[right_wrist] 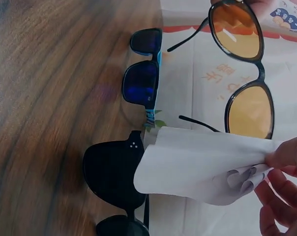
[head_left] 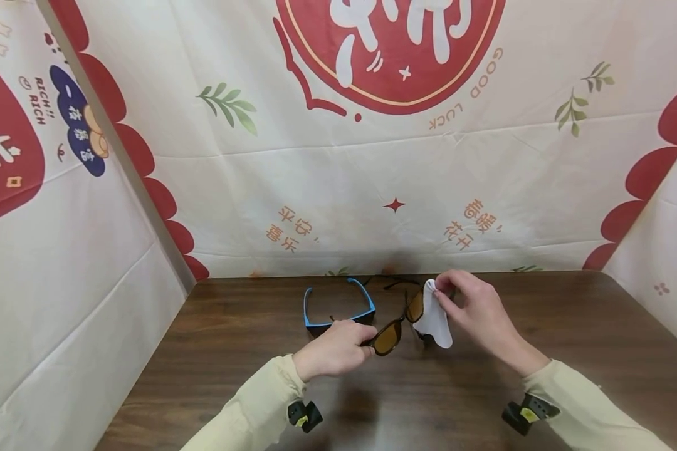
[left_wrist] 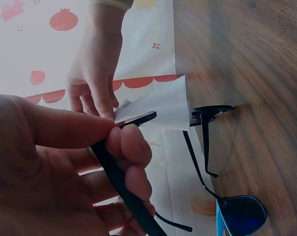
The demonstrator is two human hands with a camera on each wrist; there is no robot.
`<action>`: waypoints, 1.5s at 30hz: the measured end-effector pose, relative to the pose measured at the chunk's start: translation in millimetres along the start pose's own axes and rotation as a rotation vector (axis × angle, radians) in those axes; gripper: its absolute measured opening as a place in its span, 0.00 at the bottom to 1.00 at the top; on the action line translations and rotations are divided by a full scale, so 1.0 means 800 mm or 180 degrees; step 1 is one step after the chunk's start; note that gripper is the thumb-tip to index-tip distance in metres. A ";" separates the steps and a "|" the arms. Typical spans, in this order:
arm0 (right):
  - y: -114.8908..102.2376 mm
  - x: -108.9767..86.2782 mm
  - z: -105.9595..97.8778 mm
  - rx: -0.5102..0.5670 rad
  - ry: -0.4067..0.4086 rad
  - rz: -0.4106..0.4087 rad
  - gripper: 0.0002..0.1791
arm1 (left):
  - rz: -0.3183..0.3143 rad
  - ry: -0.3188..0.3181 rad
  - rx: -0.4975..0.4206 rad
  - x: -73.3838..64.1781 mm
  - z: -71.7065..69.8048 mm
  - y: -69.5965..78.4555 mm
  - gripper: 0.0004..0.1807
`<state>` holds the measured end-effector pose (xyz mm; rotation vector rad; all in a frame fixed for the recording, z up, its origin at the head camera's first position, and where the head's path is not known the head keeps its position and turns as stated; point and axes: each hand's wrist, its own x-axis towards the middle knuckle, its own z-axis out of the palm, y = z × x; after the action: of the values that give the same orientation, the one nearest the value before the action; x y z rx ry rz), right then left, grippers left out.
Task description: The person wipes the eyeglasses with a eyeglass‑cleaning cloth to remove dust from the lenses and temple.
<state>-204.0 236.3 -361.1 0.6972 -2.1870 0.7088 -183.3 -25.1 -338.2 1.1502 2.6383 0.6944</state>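
My left hand [head_left: 335, 349] pinches one end of a pair of dark-framed sunglasses [head_left: 387, 338] with amber lenses, raised above the table. In the left wrist view, thumb and fingers close on the frame's corner near the hinge. My right hand [head_left: 479, 307] pinches a thin white cloth [head_left: 435, 326] between thumb and fingers. The cloth hangs down in folds and covers the right end of the amber sunglasses. In the right wrist view both amber lenses [right_wrist: 250, 112] show, the lower one right at the cloth's edge.
Blue-and-black sunglasses [head_left: 370, 305] with dark blue lenses lie on the brown wooden table [head_left: 237, 338], beyond my left hand. Black sunglasses [right_wrist: 111, 172] lie partly hidden behind the cloth. A printed white sheet [head_left: 338, 188] hangs along the table's back edge, with more at both sides.
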 end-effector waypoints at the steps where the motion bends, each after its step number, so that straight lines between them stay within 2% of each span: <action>1: 0.000 0.001 0.001 0.0030 -0.0017 0.0005 0.16 | 0.0004 -0.0024 0.0023 0.000 0.000 0.001 0.13; 8: -0.014 0.000 0.011 0.0078 -0.0118 -0.0095 0.16 | -0.0037 -0.0033 0.0082 0.000 0.001 0.003 0.14; 13: -0.028 -0.004 0.016 0.0077 -0.0253 -0.0439 0.17 | 0.0004 0.0072 0.0081 0.002 -0.001 0.000 0.10; 15: -0.032 -0.006 0.017 0.0035 -0.0282 -0.0590 0.12 | 0.0016 0.0099 0.0059 0.003 -0.001 -0.001 0.09; 18: -0.033 -0.008 0.018 -0.0077 -0.0253 -0.0725 0.10 | 0.0009 0.0094 0.0034 0.004 -0.002 -0.002 0.07; 21: -0.027 -0.009 0.017 -0.0186 -0.0188 -0.0685 0.10 | -0.0005 0.0068 0.0019 0.003 -0.003 -0.001 0.08; 22: -0.025 -0.009 0.017 -0.0210 -0.0167 -0.0635 0.13 | -0.0006 0.0061 0.0023 0.003 -0.004 -0.001 0.08; 29: -0.010 -0.004 0.010 -0.0315 -0.0093 -0.0131 0.14 | -0.0036 -0.0051 -0.0014 0.002 -0.005 -0.002 0.11; 34: -0.009 0.002 0.007 -0.0310 -0.0110 0.0017 0.15 | -0.0088 -0.0152 -0.0037 0.001 -0.006 0.000 0.12; 38: -0.015 0.004 0.010 -0.0172 -0.0142 -0.0067 0.17 | -0.0118 -0.0147 -0.0052 0.001 -0.005 0.000 0.11; 42: -0.024 -0.001 0.015 -0.0035 -0.0172 -0.0328 0.19 | -0.0139 -0.0061 -0.0046 0.001 -0.003 -0.001 0.09; 45: -0.029 -0.007 0.018 0.0020 -0.0186 -0.0509 0.11 | -0.0154 -0.0015 -0.0050 0.001 -0.003 -0.003 0.10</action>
<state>-192.5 211.7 -367.4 0.8952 -2.1535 0.6197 -186.2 -27.1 -337.3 1.0785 2.6424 0.7013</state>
